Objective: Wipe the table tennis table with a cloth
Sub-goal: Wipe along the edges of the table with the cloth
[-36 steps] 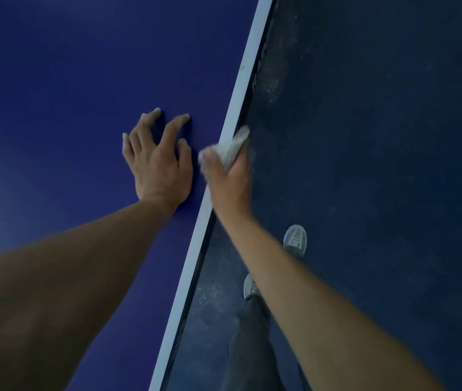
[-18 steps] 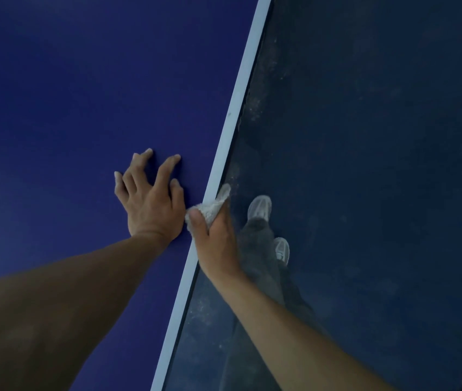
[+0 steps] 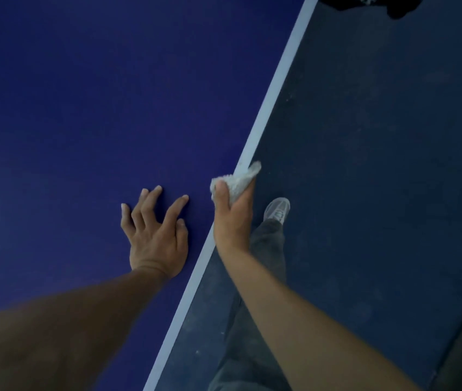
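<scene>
One cloth (image 3: 238, 180) slid up table (image 3: 83, 108) edge, right hand (image 3: 232, 218) gripping it, left hand (image 3: 156, 235) splayed

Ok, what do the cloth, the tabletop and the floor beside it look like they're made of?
Cloth: off-white, nubby terry-like fabric, bunched softly in the right hand. Tabletop: smooth matte blue painted board, probably; no glare, crisp white edge line. Floor: dark, finely speckled, maybe rubber or carpet.

Fingers of the right hand (image 3: 231, 218) behind cloth (image 3: 238, 179) and table edge (image 3: 269, 108); dark shape (image 3: 399, 7) half out of frame.
</scene>
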